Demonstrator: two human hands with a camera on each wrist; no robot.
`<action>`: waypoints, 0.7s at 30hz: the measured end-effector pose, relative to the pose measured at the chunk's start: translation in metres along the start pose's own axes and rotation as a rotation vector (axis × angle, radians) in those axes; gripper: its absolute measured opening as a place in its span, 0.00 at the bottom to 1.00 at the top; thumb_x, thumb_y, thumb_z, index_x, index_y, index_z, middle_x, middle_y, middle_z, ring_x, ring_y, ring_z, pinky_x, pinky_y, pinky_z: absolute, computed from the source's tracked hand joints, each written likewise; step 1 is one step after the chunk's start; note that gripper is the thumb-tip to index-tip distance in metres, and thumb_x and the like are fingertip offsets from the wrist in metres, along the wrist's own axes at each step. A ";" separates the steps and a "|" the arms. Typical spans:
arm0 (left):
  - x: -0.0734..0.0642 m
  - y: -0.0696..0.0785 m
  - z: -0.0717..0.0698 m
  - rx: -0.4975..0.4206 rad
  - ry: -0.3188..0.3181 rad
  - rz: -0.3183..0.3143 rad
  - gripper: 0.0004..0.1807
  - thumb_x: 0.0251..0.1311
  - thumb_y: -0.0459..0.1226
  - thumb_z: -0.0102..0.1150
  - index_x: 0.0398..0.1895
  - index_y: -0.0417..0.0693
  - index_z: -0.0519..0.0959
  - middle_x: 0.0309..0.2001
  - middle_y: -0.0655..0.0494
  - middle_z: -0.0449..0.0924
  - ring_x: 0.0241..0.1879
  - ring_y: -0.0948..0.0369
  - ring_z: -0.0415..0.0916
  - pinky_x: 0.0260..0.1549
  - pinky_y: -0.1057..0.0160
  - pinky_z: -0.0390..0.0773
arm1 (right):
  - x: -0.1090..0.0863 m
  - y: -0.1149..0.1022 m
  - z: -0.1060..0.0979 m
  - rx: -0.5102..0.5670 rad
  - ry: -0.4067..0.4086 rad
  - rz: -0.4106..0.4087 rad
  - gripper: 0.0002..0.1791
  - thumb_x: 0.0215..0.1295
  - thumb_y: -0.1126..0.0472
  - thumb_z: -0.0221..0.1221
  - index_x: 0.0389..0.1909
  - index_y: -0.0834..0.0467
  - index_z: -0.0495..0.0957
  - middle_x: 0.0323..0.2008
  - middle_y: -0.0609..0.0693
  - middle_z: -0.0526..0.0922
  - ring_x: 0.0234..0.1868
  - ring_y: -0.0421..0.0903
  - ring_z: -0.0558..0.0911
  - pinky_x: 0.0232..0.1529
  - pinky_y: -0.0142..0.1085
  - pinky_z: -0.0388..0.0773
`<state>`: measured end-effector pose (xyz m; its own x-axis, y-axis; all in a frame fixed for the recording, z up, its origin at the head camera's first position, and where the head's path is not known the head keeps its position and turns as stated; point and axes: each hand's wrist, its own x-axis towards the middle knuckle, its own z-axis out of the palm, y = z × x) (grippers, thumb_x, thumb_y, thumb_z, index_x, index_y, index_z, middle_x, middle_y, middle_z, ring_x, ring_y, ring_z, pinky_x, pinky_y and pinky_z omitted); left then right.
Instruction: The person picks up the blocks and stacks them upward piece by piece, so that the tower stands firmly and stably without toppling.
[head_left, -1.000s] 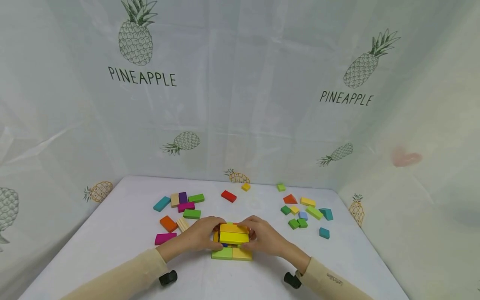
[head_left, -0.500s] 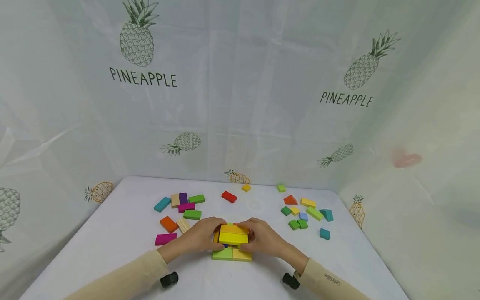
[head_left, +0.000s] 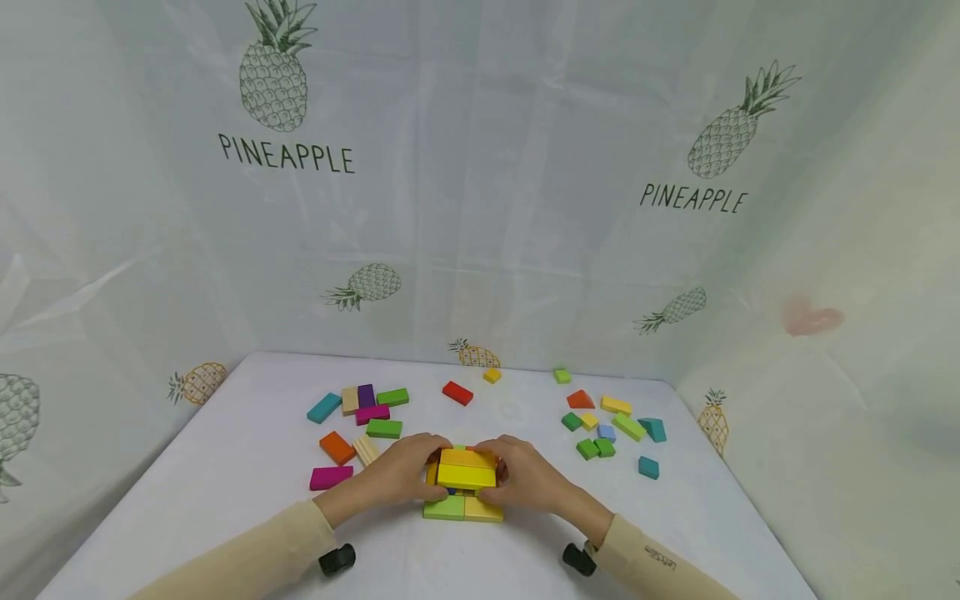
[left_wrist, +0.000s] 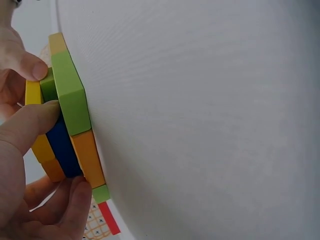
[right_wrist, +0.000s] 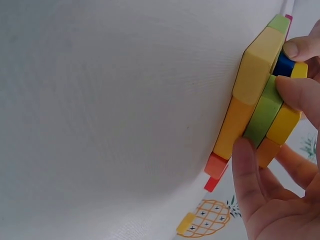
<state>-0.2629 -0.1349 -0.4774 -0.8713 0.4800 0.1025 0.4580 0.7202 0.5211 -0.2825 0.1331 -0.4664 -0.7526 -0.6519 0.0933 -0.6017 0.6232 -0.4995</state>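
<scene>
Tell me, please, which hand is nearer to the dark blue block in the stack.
Left: the left hand grips the dark blue block on one side of the stack; the right hand grips a green block opposite.

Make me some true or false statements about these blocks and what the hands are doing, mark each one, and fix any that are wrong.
1. The left hand grips the stack. True.
2. The right hand hangs apart from the stack. False: it grips the stack too.
3. A dark blue block is part of the stack. True.
4. The purple block lies to the person's right of the stack. False: it lies to the left, beyond the left hand.
5. The loose red block lies beyond the stack, farther from the person. True.
</scene>
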 end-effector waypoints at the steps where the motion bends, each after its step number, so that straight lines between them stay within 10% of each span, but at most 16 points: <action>1: 0.000 0.000 0.000 -0.002 0.002 0.000 0.36 0.55 0.48 0.82 0.66 0.49 0.79 0.55 0.58 0.83 0.52 0.59 0.77 0.59 0.50 0.83 | 0.000 0.000 0.000 0.001 0.002 0.000 0.34 0.62 0.52 0.77 0.68 0.52 0.79 0.55 0.44 0.83 0.42 0.39 0.78 0.44 0.27 0.81; 21: 0.002 0.001 0.000 0.015 -0.003 -0.010 0.36 0.54 0.48 0.82 0.65 0.49 0.79 0.53 0.60 0.83 0.50 0.61 0.77 0.59 0.51 0.83 | -0.006 0.008 -0.003 0.130 -0.028 0.038 0.34 0.64 0.51 0.75 0.70 0.50 0.78 0.54 0.42 0.82 0.45 0.42 0.83 0.49 0.31 0.85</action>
<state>-0.2639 -0.1332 -0.4768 -0.8755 0.4739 0.0948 0.4516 0.7324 0.5095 -0.2835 0.1433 -0.4686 -0.7653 -0.6418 0.0492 -0.5319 0.5876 -0.6097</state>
